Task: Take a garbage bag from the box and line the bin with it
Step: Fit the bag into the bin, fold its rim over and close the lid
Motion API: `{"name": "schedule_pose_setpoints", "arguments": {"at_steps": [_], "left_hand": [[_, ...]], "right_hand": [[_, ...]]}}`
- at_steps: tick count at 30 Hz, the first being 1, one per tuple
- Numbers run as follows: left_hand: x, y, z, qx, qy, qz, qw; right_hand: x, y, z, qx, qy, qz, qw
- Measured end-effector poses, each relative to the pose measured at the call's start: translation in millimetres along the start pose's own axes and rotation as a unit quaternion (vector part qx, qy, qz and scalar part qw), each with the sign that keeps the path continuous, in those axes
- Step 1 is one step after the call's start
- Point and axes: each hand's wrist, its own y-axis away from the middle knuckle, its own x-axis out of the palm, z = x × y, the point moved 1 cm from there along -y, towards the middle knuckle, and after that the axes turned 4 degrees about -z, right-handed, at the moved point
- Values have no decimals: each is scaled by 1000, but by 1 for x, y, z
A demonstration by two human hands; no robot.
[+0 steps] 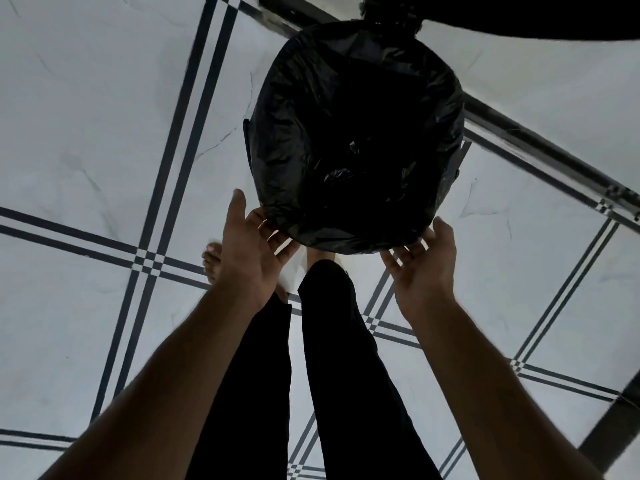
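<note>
1. Garbage bag [311,140]: black, crinkled plastic, seated inside the bin with its mouth folded outward over the rim, so that it covers the whole round opening and the upper wall. The interior is dark; only a few glossy creases show near the bottom.

2. Bin [246,140]: stands upright on the floor, directly ahead of the person. Almost all of it is hidden by the plastic; a narrow strip of dark wall shows at its left edge.

3. Left hand [249,251]: palm turned toward the bin, fingers spread and slack, thumb raised. The fingertips lie at the lower-left edge of the folded plastic; they do not pinch it. Whether they touch it cannot be told.

4. Right hand [424,265]: likewise released, fingers spread, just under the lower-right edge of the plastic and grasping nothing.

5. Legs in black trousers [332,358]: between the two forearms, with a bare foot [212,259] on the floor behind the left hand.

6. Floor [86,133]: pale tiles crossed by dark double stripes.

7. Dark curved object [519,15]: at the upper right edge, beyond the bin; its nature cannot be told.
</note>
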Motion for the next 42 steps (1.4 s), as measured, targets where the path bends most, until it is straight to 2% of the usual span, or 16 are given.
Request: {"name": "schedule_pose_setpoints", "arguments": {"at_steps": [4,10,18,20,22,24,26,29,31,33,35,37,39,42], "left_hand": [[-3,-3,5,14,25,-8,1000],[-4,-4,6,-5,38,-13,999],[-1,-7,12,-2,111,-29,993],[-3,-6,15,-5,96,-48,994],[-6,-4,15,12,20,-118,993],[-6,-4,2,91,-64,-210,971],[-2,-6,-19,229,-150,-252,928],[21,-5,-49,433,-247,-207,842],[42,-12,-66,499,-309,-156,795],[63,-27,-83,512,-370,-96,769],[80,-42,-99,483,-418,-32,769],[90,-57,-116,452,-448,-10,771],[98,-66,-135,408,-445,-8,797],[107,-64,-152,332,-456,49,825]], "right_hand": [[-2,-7,-2,65,-103,-2,992],[-7,-15,0,88,-153,3,984],[5,-23,10,55,-109,-20,992],[4,-23,11,51,-55,-47,996],[-1,-25,17,-43,96,-136,985],[0,-26,36,-215,190,-215,934],[11,-29,57,-318,227,-188,901],[42,-43,85,-369,266,-76,887],[65,-50,106,-389,308,-12,868],[83,-59,121,-388,324,25,863],[94,-69,130,-372,336,23,865],[100,-77,132,-344,342,15,874],[102,-84,133,-316,355,22,880],[109,-87,134,-299,348,24,888]]}}
